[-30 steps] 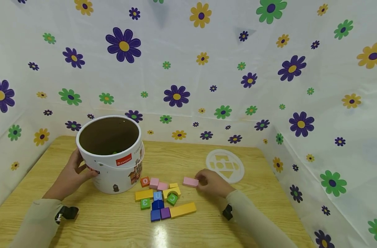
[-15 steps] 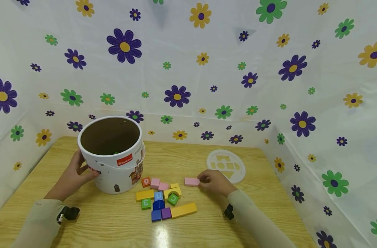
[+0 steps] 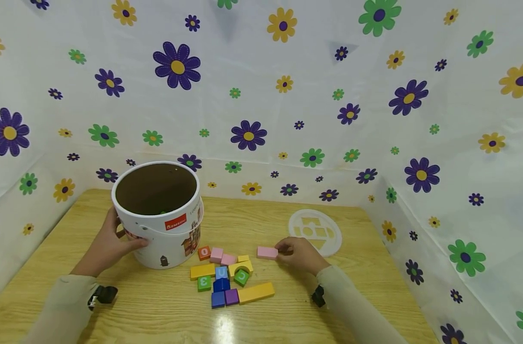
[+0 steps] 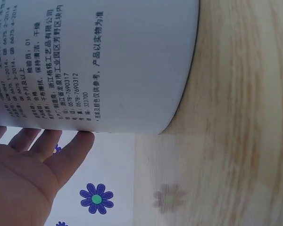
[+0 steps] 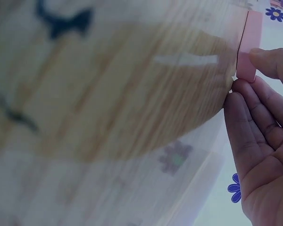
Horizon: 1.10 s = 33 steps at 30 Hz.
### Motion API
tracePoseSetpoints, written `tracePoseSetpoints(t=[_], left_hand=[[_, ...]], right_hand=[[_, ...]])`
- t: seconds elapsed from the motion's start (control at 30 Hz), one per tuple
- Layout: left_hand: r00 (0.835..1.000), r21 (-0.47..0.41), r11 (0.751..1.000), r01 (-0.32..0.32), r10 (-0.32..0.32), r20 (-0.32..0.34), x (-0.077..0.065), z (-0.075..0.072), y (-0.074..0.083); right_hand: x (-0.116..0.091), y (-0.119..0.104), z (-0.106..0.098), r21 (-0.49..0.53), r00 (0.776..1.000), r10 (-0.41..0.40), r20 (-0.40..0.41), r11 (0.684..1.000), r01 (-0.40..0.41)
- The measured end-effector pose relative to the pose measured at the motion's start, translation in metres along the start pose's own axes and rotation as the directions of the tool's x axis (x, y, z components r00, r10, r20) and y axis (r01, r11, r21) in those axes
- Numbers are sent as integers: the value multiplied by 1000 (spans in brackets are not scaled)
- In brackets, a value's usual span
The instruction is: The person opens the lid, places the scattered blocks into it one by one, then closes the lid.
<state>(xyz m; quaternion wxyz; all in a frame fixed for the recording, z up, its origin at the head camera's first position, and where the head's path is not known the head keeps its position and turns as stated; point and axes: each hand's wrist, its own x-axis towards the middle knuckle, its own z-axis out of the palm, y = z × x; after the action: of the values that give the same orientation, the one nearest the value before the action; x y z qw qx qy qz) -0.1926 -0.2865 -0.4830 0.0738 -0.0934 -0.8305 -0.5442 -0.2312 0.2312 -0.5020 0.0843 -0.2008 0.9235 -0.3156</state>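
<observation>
My left hand (image 3: 111, 243) rests against the left side of a white bucket (image 3: 164, 251), thumb across its front and fingers behind. In the left wrist view the straight fingers (image 4: 70, 157) touch the bucket's printed wall (image 4: 127, 70). Between thumb and fingertips my right hand (image 3: 302, 254) pinches the right end of a pink block (image 3: 267, 252), which lies flat at table height. The right wrist view shows the thumb (image 5: 273, 63) on the block's face. Left of that block lies a cluster of blocks, among them a pink block (image 3: 216, 254) and an orange-red block (image 3: 204, 252) with a number.
Nearer the front lie a long yellow block (image 3: 256, 293), a purple block (image 3: 232, 296), a blue block (image 3: 218, 299) and a green block (image 3: 204, 283). Behind my right hand lies a white round stencil plate (image 3: 336, 239). A flowered cloth (image 3: 261, 95) surrounds the wooden table (image 3: 158, 315).
The view has shifted slightly. My left hand has slid a little to the right along the bucket. My right hand keeps its pinch on the pink block, almost still.
</observation>
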Motion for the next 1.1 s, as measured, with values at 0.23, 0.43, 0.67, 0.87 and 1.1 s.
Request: tracePoseSetpoints(t=[0.23, 0.43, 0.67, 0.87, 1.1], left_hand=[[1000, 46, 999, 6, -5, -9, 0, 1, 0], [1000, 39, 999, -6, 6, -6, 1, 1, -3], [1000, 41, 999, 2, -2, 0, 0, -3, -3], [1000, 48, 999, 12, -12, -4, 1, -4, -6], [1000, 30, 999, 16, -16, 5, 0, -3, -7]], right_hand=[[-3, -3, 1, -15, 1000, -6, -22, 1000, 6], [1, -6, -1, -42, 1000, -23, -5, 999, 22], [9, -27, -12, 43, 997, -43, -62, 998, 45], [38, -87, -34, 100, 955, -156, -251, 978, 186], [70, -168, -46, 73, 877, -346, -333, 918, 390]])
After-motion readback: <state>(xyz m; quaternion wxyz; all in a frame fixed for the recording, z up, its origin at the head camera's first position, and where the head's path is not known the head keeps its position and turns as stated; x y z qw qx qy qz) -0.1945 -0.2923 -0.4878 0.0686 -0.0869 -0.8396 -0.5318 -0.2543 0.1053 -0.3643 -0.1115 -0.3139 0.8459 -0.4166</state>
